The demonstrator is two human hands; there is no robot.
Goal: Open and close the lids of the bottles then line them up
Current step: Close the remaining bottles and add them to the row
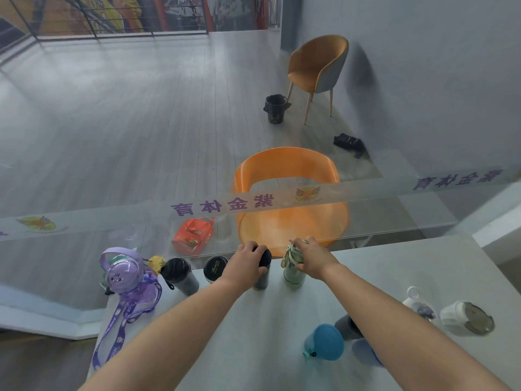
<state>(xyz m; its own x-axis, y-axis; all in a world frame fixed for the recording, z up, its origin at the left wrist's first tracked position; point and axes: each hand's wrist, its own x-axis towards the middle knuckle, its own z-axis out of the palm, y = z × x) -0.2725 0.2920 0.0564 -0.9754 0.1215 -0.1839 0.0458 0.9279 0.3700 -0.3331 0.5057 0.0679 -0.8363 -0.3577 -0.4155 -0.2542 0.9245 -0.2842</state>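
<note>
Several bottles stand along the far edge of a white table [253, 334]. My left hand [244, 262] grips the black lid of a dark bottle [261, 280]. My right hand [311, 256] is closed on the top of a pale green bottle [293, 275] beside it. To the left stand a black-lidded bottle [214, 268], a dark grey bottle [180, 273] and a purple bottle [131, 280] with a strap. Near me are a blue-capped bottle [324, 344], a dark bottle [345, 327] partly hidden by my right arm, and a bluish one [365, 354].
A white bottle with a loop lid [418, 306] and a white one lying on its side [465, 318] are at the right. A glass barrier with a lettered strip [225, 207] rises behind the table. Beyond it are an orange chair [290, 198] and a red bag [193, 234].
</note>
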